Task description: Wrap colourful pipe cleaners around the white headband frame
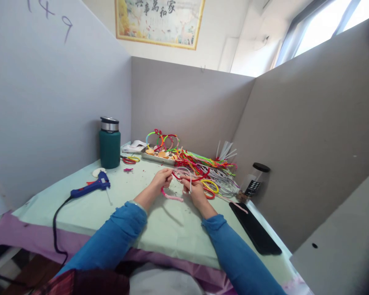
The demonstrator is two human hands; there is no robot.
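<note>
Over the middle of the table my left hand (162,180) is closed in a pinch on a pipe cleaner. Below its fingers hangs a curved pink end (174,198), fuzzy and paler at the tip. My right hand (197,191) is also closed, its fingers against a thin white-grey loop (190,180) that arches between the two hands. A red pipe cleaner (203,177) curves past the right fingers. Whether the pink and red lengths are joined is hidden by the fingers. Just behind my right hand lie scissors with yellow and orange handles (214,187).
Behind the hands lies a pile of coloured pipe cleaners (203,162), beside a metal tray (160,159) of small pieces. At left stand a green bottle (110,143) and a blue glue gun (90,187) with its cord. A black phone-like slab (255,229) and a jar (254,182) sit right.
</note>
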